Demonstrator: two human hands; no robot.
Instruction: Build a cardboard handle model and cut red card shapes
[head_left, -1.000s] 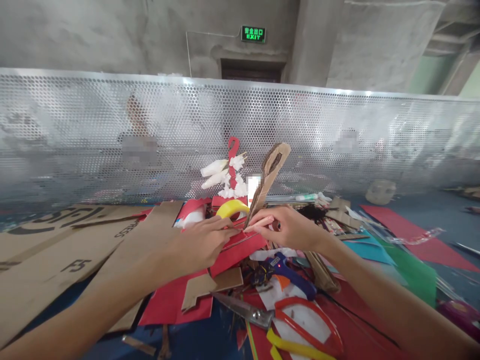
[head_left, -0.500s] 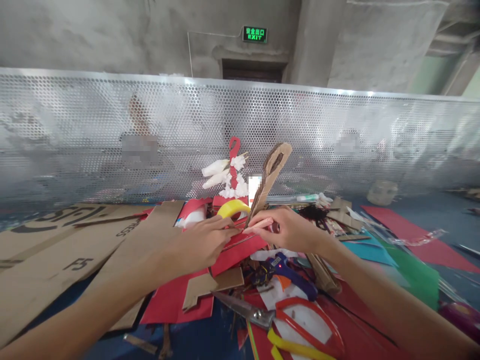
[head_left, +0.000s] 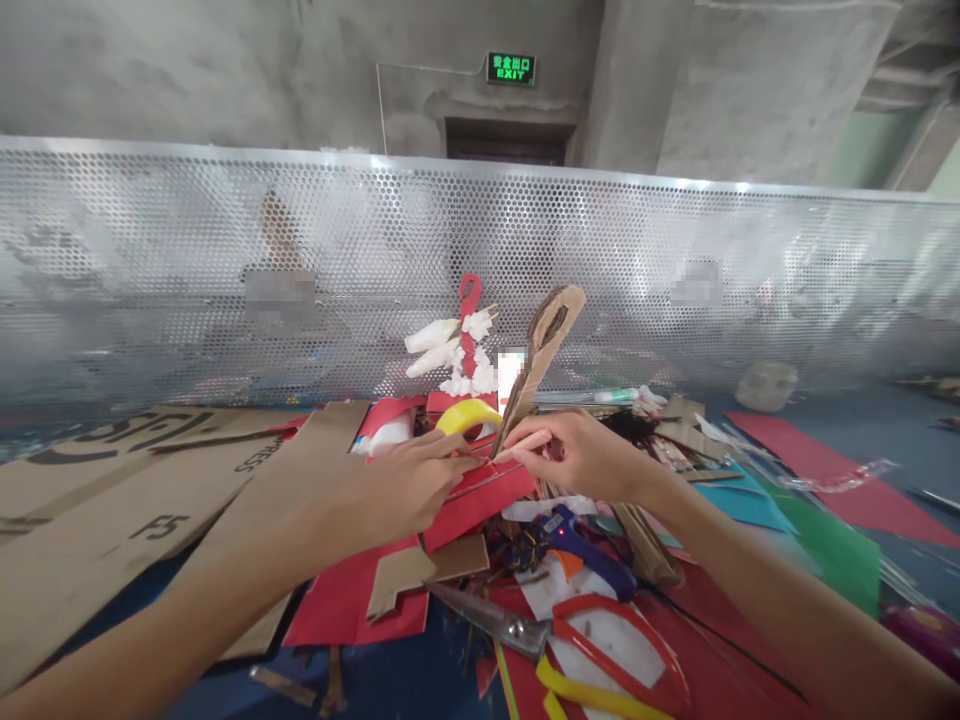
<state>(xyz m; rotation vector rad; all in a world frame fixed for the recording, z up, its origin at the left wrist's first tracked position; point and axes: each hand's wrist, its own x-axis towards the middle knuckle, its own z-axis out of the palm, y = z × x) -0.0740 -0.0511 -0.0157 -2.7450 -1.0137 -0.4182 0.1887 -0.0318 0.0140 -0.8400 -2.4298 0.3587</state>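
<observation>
The left hand (head_left: 409,480) lies over a flat red piece with brown cardboard edges (head_left: 480,510), fingers together and tips near the foot of a tall brown cardboard strip with a looped top (head_left: 534,360). The right hand (head_left: 589,455) has its thumb and fingers drawn narrow at that same foot; whether either hand pinches the strip cannot be told. The strip leans to the right above the red piece. Just behind the left fingers is a yellow ring-shaped roll (head_left: 459,415), with white paper-like flowers (head_left: 435,340) beyond. Nearer on the blue surface (head_left: 405,675) are a blue glue gun (head_left: 589,555) and red-handled metal scissors (head_left: 514,630). Large printed brown cardboard (head_left: 82,500) spreads at left.
</observation>
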